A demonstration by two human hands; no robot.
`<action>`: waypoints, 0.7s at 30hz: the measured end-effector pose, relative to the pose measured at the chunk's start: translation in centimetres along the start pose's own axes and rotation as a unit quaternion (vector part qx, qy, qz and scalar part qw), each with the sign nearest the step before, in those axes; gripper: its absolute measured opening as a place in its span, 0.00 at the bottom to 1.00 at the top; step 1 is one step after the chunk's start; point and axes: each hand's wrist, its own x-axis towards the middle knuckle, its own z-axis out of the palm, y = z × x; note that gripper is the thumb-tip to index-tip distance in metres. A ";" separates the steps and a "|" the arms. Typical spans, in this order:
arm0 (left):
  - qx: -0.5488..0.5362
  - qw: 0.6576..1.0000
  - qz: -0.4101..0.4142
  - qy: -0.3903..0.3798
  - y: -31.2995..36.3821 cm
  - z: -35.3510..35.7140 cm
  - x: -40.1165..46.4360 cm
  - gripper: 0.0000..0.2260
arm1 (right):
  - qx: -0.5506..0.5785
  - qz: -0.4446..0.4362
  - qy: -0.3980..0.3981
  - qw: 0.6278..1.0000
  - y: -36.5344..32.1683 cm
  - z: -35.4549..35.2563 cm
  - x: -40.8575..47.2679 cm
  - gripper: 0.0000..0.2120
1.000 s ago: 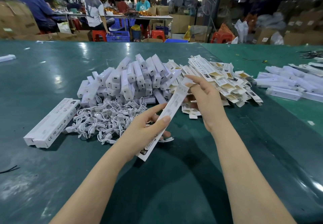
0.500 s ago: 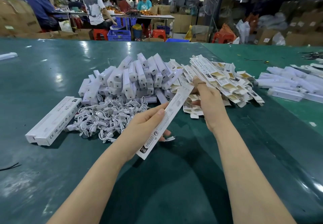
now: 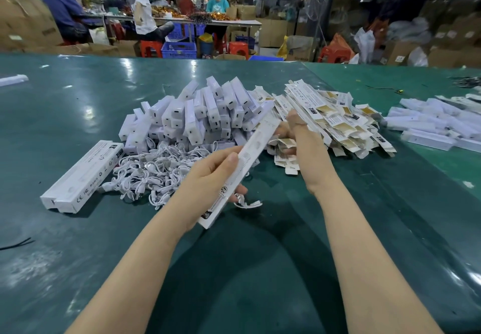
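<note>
A long, narrow white carton (image 3: 256, 148) slants from lower left to upper right above the green table (image 3: 260, 268). My left hand (image 3: 210, 174) grips its lower half, thumb on top. My right hand (image 3: 302, 138) is at the carton's far end, fingers curled there; how they hold it is hidden. Behind the hands lie a heap of white lamp bars (image 3: 208, 112), a tangle of white cables (image 3: 156, 169) and a pile of flat unfolded cartons (image 3: 333, 117).
Two closed white cartons (image 3: 83, 174) lie side by side at the left. More white boxes (image 3: 437, 122) are stacked at the right edge. A small white scrap (image 3: 247, 202) lies under my left hand. People sit at tables far behind.
My right hand has drawn its fingers down from the carton's top end and curled them in. The carton has kept its slant in my left hand.
</note>
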 end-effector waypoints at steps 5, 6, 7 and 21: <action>-0.086 0.991 0.014 0.104 0.5 -1.0 0.3 0.17 | -0.072 -0.005 -0.031 0.997 0.5 0.4 0.3 0.07; -0.104 0.987 0.027 0.116 0.6 -1.1 0.3 0.18 | -0.153 -0.006 -0.090 0.984 0.6 0.4 0.1 0.02; -0.112 0.986 0.032 0.122 0.7 -1.2 0.3 0.18 | -0.227 0.001 -0.167 0.960 0.8 0.6 -0.2 0.04; -0.134 0.989 -0.058 -0.001 0.3 -0.5 0.1 0.24 | -0.008 -0.058 0.024 0.998 0.2 0.6 0.3 0.07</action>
